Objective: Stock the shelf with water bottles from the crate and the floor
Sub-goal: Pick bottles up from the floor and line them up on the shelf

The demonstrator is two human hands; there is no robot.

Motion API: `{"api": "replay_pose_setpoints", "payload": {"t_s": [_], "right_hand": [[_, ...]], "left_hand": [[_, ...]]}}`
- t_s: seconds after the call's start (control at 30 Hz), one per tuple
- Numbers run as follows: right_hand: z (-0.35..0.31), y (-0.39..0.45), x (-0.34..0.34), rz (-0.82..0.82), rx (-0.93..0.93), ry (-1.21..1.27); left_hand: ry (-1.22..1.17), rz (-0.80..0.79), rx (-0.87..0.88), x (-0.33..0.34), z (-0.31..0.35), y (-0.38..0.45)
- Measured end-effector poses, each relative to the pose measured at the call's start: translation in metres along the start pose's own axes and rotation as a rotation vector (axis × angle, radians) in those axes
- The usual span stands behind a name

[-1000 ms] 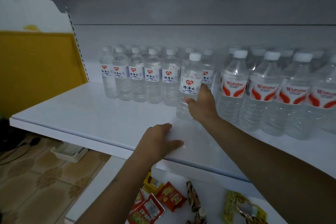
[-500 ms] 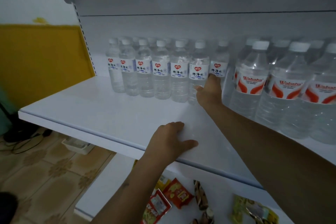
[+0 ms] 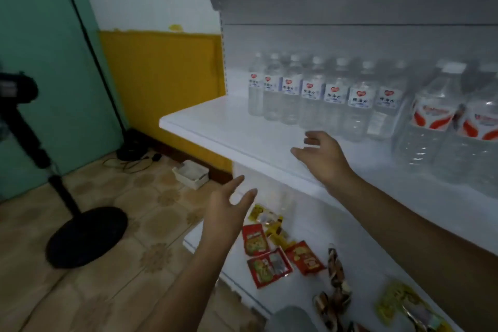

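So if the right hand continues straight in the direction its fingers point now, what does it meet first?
The right hand points left over the white shelf board. The way looks free. The row of small clear water bottles with heart labels stands further back, though depth is unclear.

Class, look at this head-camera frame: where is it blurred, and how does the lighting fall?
Head view: motion blur smears both hands, left hand and right hand; bottle labels too soft to read; dim, flat light, the white shelf brightest; wide-angle lens bends edges.
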State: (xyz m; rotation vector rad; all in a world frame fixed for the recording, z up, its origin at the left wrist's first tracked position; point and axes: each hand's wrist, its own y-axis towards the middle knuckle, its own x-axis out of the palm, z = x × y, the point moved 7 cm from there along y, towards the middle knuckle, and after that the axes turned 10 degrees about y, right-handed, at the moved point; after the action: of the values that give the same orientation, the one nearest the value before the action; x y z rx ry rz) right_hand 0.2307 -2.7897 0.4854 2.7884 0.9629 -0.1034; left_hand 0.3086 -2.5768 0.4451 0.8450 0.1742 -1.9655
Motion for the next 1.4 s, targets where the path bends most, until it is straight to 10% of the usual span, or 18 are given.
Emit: {"api": "replay_pose_setpoints", "payload": {"t_s": [0.37, 0.9, 1.17, 1.4], "right_hand": [[0.068, -0.277, 0.350, -0.827, 0.127, -0.155], [0.405, -0.594, 0.608, -1.487, 0.391, -0.717], [0.498, -0.706, 0.756, -1.652, -0.208, -0.885], [0.521, -0.723, 0.782, -1.615, -0.364, -1.032]], "left_hand": [[0.084, 0.317, -0.684, -0.179, -0.252, -0.248], [-0.353, 0.512, -1.602, -0.095, -0.612, -0.524], [-0.287, 0.578, -1.680, -0.079, -0.774, -0.570], [-0.369, 0.677, -1.634, -0.083, -0.816, -0.572]]}}
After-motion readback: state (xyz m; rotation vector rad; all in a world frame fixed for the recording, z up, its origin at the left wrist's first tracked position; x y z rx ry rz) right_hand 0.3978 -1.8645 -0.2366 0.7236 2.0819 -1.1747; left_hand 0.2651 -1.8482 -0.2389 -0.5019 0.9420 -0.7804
